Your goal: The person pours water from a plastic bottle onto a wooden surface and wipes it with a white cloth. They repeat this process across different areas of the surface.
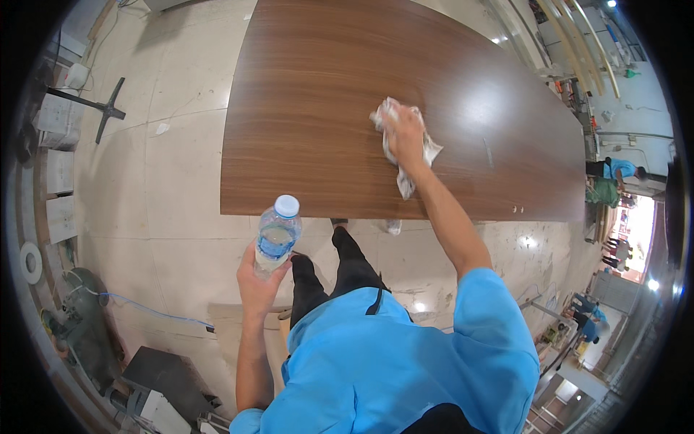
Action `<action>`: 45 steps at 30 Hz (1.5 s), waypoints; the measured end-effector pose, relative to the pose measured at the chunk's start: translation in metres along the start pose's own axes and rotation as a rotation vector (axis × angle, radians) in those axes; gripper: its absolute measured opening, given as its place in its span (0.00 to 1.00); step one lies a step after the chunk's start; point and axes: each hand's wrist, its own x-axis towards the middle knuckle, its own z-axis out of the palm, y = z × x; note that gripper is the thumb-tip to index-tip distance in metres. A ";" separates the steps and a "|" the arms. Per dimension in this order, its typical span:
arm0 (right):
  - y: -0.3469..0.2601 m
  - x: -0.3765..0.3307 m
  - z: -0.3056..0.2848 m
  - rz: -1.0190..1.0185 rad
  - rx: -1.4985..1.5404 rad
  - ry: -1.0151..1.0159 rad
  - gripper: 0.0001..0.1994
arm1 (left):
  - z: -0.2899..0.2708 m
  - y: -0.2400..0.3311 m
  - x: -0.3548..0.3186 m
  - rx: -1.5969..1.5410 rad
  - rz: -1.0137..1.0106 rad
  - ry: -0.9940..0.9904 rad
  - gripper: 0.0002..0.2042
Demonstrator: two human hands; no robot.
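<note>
A crumpled white cloth point(406, 185) is lying on a broad brown wood-grain tabletop point(311, 130), under the right hand point(406, 141).
Left of the cloth, a clear plastic bottle with a blue label point(275, 236) is sitting in the left hand point(256, 286), by the tabletop's near edge. Farther left, a black cross-shaped stand point(110, 111) is resting on the pale tiled floor point(184, 173). At the lower left, a dark green rounded tank point(87, 329) is sitting, with a thin blue hose point(155, 313) stretching out to its right and a dark box-shaped block point(165, 375) standing nearer. Long pale poles point(583, 50) are extending beyond the tabletop at the upper right.
</note>
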 end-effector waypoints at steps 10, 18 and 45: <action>0.077 0.112 0.004 0.130 0.307 -0.397 0.19 | 0.072 0.048 0.002 -0.149 -0.107 0.151 0.26; 0.080 0.129 0.005 0.171 0.386 -0.519 0.18 | 0.107 0.051 0.005 -0.252 -0.131 0.186 0.27; 0.060 0.113 0.007 0.232 0.371 -0.285 0.18 | 0.098 0.042 -0.018 -0.228 -0.100 0.255 0.28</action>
